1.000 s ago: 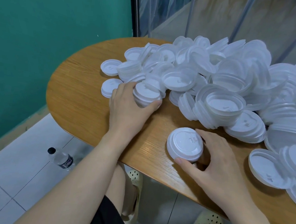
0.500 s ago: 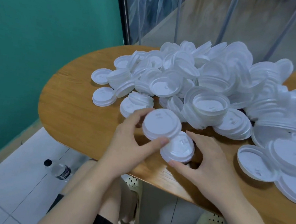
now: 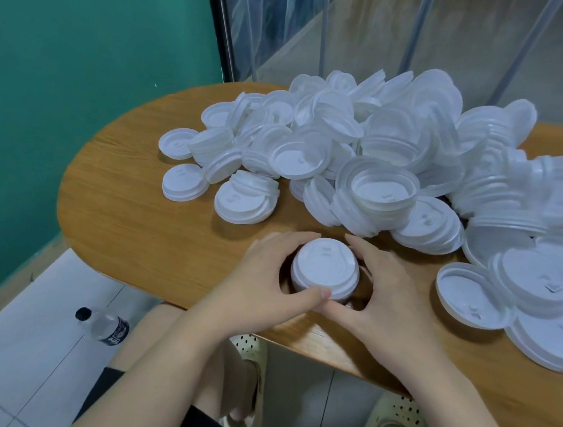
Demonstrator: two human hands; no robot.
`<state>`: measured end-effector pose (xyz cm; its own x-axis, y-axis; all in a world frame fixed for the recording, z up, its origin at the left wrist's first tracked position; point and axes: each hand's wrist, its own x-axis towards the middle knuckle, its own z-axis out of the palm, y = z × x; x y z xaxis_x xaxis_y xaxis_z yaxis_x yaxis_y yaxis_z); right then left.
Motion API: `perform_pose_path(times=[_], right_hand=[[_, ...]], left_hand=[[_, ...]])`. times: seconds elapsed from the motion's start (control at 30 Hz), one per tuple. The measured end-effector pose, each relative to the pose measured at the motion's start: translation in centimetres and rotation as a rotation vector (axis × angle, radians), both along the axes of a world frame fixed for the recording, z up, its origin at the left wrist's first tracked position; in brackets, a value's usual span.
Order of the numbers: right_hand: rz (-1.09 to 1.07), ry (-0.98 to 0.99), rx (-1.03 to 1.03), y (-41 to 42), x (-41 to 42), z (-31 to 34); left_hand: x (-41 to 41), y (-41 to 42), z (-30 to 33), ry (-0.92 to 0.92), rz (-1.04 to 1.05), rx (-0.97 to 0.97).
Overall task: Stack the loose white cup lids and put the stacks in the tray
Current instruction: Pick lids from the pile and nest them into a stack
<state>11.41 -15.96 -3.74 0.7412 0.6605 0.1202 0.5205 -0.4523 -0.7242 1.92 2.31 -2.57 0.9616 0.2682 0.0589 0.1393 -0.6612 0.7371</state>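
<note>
Head view, two hands, left hand (image 3: 263, 282), right hand (image 3: 382, 298), grip curled round one lid stack (image 3: 324, 269).

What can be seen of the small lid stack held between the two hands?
The lid stack is a short pile of white, thin plastic cup lids, flat tops up, a small raised tab on the topmost. It stands upright on the wooden table, near its front edge. The left hand and right hand cup its sides.
</note>
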Motion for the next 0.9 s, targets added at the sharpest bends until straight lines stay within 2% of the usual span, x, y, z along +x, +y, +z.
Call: perform_pose_path(times=[0.27, 0.37, 0.47, 0.53, 0.6, 0.7, 0.9], right_hand=[[0.032, -0.036, 0.021, 0.1, -0.1, 0.6], [0.037, -0.053, -0.003, 0.1, -0.1, 0.7], [0.046, -0.054, -0.012, 0.0, -0.2, 0.9], [0.049, -0.044, -0.019, -0.1, -0.3, 1.0], [0.05, -0.027, -0.028, -0.1, -0.3, 1.0], [0.032, 0.004, -0.036, -0.1, -0.3, 0.7], [0.011, 0.035, -0.007, 0.0, -0.2, 0.6]], left_hand=[[0.3, 0.3, -0.2, 0.018, -0.032, 0.016], [0.1, 0.9, 0.1, -0.059, -0.017, 0.033], [0.0, 2.3, 0.6, -0.359, 0.257, 0.073], [0.1, 3.8, 0.6, -0.443, 0.507, 0.13], [0.3, 5.1, 0.3, -0.331, 0.663, 0.11], [0.5, 6.3, -0.2, -0.167, 0.702, 0.058], [1.5, 7.0, -0.6, -0.119, 0.682, 0.094]])
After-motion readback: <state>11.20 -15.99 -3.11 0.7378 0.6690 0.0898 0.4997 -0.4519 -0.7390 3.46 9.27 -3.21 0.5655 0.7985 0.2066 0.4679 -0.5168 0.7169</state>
